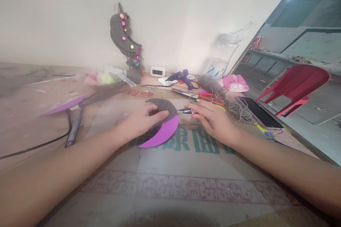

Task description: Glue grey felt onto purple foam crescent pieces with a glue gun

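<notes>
At the middle of the head view, a purple crescent (167,133) was held above or against a printed sheet (165,163) on the desk (23,127); I could not tell whether it touched. Grey yarn was wound tightly over its upper part, while the lower part was bare, tapering to a tip toward 8 o'clock.

Taking the crescent as the dial's centre, the left hand (147,117) came in from 9 o'clock, pinching the yarn-wrapped part with the thumb on top and the fingers partly hidden. The right hand (211,118), at 3 o'clock, had its fingertips closed around a small tool (184,111), too blurred to name, which pointed at the yarn's edge.

Toward 2 o'clock lay red-handled scissors (186,93) and, beyond them, a bundle of grey yarn (210,84). A blue glue gun (182,76) was at 1 o'clock, a white digital clock (157,71) at 12, and a pompom-dotted grey ornament (117,32) against the wall at 11. Far out at 3 o'clock was a phone (262,113).
</notes>
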A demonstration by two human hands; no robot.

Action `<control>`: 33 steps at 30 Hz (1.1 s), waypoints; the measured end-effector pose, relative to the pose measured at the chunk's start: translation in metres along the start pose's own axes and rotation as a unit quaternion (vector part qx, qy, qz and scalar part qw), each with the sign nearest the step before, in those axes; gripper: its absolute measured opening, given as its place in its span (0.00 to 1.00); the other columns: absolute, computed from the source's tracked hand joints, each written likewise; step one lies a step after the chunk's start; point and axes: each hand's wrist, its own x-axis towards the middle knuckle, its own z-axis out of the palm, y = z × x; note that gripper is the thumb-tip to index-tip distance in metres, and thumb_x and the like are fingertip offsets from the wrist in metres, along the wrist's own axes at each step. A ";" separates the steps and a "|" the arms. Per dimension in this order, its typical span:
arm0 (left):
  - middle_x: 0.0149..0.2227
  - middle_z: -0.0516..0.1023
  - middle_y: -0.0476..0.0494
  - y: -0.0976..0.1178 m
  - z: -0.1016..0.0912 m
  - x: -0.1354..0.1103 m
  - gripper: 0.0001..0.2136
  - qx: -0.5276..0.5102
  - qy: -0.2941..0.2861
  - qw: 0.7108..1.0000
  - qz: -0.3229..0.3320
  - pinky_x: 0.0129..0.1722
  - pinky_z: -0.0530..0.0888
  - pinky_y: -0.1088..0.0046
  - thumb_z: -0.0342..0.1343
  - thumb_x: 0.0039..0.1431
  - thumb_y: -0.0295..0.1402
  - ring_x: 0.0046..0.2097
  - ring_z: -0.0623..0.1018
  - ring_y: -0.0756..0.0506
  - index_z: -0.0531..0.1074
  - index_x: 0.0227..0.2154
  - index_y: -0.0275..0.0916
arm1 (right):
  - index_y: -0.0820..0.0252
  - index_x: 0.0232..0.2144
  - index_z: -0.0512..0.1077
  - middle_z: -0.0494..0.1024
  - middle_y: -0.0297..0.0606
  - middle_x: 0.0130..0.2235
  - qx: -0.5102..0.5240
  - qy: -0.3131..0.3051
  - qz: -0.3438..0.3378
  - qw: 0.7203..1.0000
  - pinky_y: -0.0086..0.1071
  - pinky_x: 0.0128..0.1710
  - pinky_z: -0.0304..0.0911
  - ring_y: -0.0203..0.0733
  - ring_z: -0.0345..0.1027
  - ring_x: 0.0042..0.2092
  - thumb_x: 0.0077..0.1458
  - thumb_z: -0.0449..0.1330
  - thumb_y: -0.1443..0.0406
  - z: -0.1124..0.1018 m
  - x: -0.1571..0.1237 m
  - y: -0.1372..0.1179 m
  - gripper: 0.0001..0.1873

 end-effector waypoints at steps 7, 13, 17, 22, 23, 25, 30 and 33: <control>0.24 0.69 0.49 0.002 -0.001 0.000 0.21 0.002 -0.003 1.000 0.000 0.23 0.61 0.74 0.50 0.52 0.54 0.26 0.68 0.49 0.70 0.25 0.38 | 0.60 0.50 0.69 0.72 0.41 0.35 -0.017 -0.022 -0.012 1.000 0.34 0.37 0.62 0.41 0.66 0.38 0.63 0.49 0.64 0.001 0.001 0.000 0.16; 0.22 0.65 0.50 0.003 -0.002 0.001 0.21 0.035 -0.013 0.999 0.017 0.22 0.58 0.73 0.49 0.53 0.53 0.24 0.65 0.50 0.67 0.23 0.38 | 0.62 0.49 0.69 0.72 0.41 0.34 -0.034 -0.026 -0.026 0.999 0.34 0.36 0.62 0.41 0.66 0.37 0.63 0.49 0.65 0.001 0.001 -0.001 0.16; 0.20 0.63 0.52 0.005 -0.002 0.000 0.21 0.030 -0.018 0.999 0.022 0.22 0.57 0.73 0.49 0.54 0.53 0.23 0.63 0.51 0.64 0.21 0.38 | 0.61 0.49 0.70 0.72 0.41 0.34 -0.037 -0.027 -0.032 0.998 0.33 0.35 0.62 0.41 0.65 0.36 0.63 0.48 0.64 0.001 0.001 -0.001 0.16; 0.21 0.61 0.52 0.006 -0.002 -0.001 0.20 0.006 -0.021 1.000 0.022 0.22 0.57 0.73 0.49 0.54 0.53 0.23 0.63 0.50 0.64 0.21 0.39 | 0.60 0.49 0.69 0.72 0.40 0.34 -0.032 -0.032 -0.027 0.999 0.33 0.35 0.61 0.40 0.64 0.36 0.63 0.49 0.64 0.000 0.001 -0.001 0.16; 0.21 0.61 0.52 0.006 -0.001 -0.002 0.20 0.004 -0.021 1.000 0.021 0.21 0.57 0.73 0.49 0.54 0.53 0.23 0.63 0.51 0.64 0.21 0.39 | 0.60 0.49 0.69 0.72 0.40 0.34 -0.031 -0.032 -0.028 0.999 0.33 0.35 0.61 0.40 0.64 0.35 0.63 0.49 0.64 0.000 0.001 -0.001 0.15; 0.21 0.60 0.52 0.006 -0.001 -0.002 0.21 0.003 -0.021 1.000 0.019 0.21 0.57 0.73 0.49 0.53 0.53 0.23 0.62 0.51 0.63 0.21 0.39 | 0.59 0.49 0.70 0.72 0.40 0.33 -0.029 -0.032 -0.031 0.999 0.33 0.35 0.61 0.40 0.64 0.35 0.63 0.49 0.64 -0.001 0.001 -0.001 0.15; 0.21 0.60 0.53 0.005 -0.002 -0.001 0.21 0.019 -0.014 0.999 0.028 0.22 0.56 0.73 0.49 0.54 0.52 0.23 0.61 0.51 0.63 0.21 0.39 | 0.60 0.48 0.70 0.72 0.40 0.34 -0.024 -0.036 -0.026 0.999 0.33 0.35 0.61 0.40 0.65 0.35 0.63 0.49 0.65 0.000 0.001 -0.002 0.15; 0.21 0.60 0.53 0.004 -0.002 0.000 0.20 0.013 -0.020 0.999 0.024 0.22 0.56 0.73 0.49 0.54 0.52 0.23 0.61 0.51 0.65 0.22 0.38 | 0.60 0.49 0.70 0.72 0.40 0.35 -0.006 -0.033 -0.001 0.999 0.32 0.36 0.62 0.39 0.66 0.36 0.63 0.49 0.64 0.000 0.001 -0.002 0.15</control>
